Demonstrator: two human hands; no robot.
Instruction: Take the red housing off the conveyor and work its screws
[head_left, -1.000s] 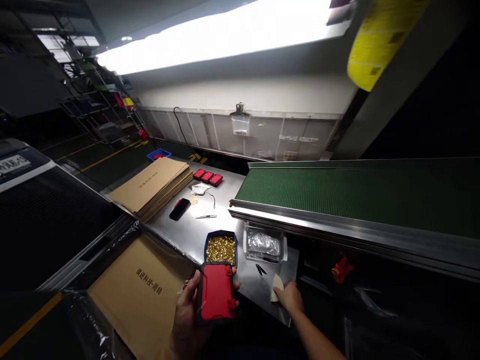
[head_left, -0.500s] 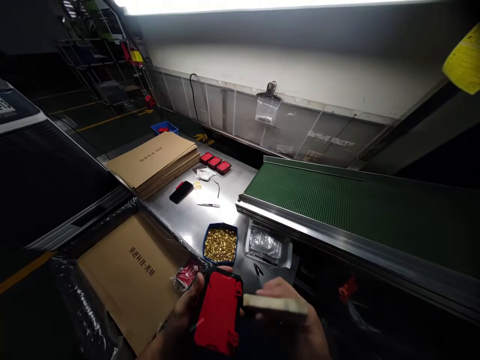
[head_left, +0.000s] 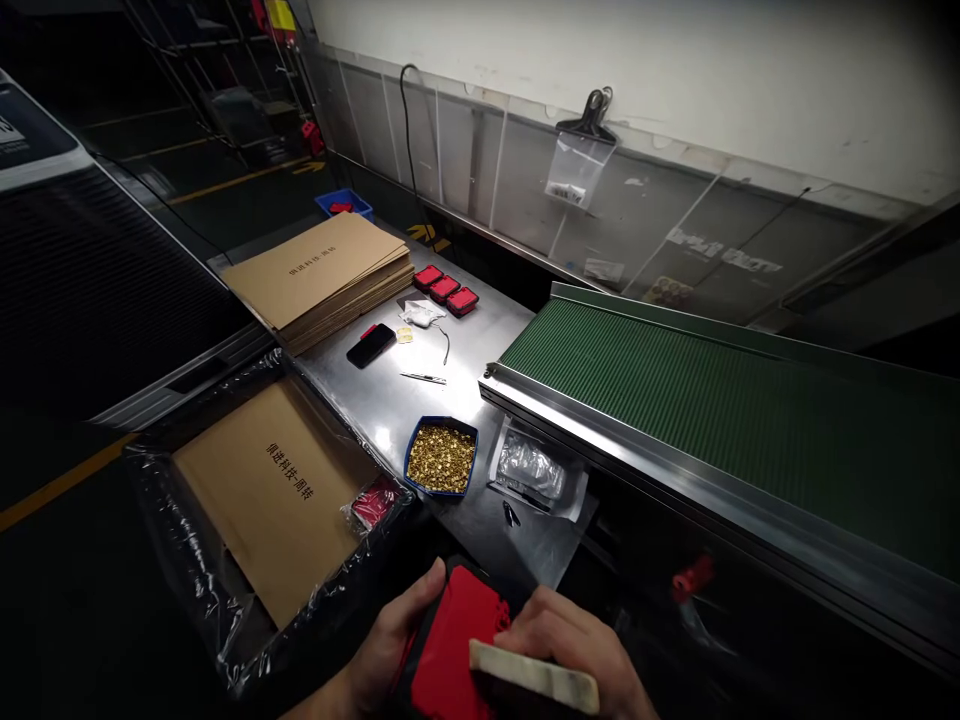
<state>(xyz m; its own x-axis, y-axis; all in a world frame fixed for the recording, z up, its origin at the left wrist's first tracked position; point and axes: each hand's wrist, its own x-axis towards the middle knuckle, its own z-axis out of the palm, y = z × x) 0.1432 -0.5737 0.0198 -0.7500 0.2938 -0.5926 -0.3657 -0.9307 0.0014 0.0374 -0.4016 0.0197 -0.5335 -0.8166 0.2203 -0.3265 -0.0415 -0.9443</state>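
My left hand point(head_left: 382, 640) is closed around the left side of a red-and-black case point(head_left: 452, 630), which tilts low in front of me. My right hand point(head_left: 574, 625) is curled at the case's right edge, fingers by its red hinge or latch part. In that hand is a pale, narrow-edged block point(head_left: 536, 676) with a dark underside; its exact kind is unclear. The block overlaps the case's lower right in view, and whether they touch cannot be seen. Beyond the case stands a blue tray point(head_left: 409, 482) of small gold-coloured metal parts point(head_left: 441, 458).
A plastic-lined box point(head_left: 225, 640) with cardboard sits left, a bagged red piece point(head_left: 375, 503) at its corner. Stacked cardboard point(head_left: 322, 265), red cases point(head_left: 445, 290), a phone point(head_left: 371, 345) and tweezers point(head_left: 424, 378) lie on the metal table point(head_left: 480, 345). A green conveyor point(head_left: 675, 400) runs right.
The case has moved lower and slightly right. My right hand has come in against its right edge, and the block now overlaps the red face. The view has tipped downward.
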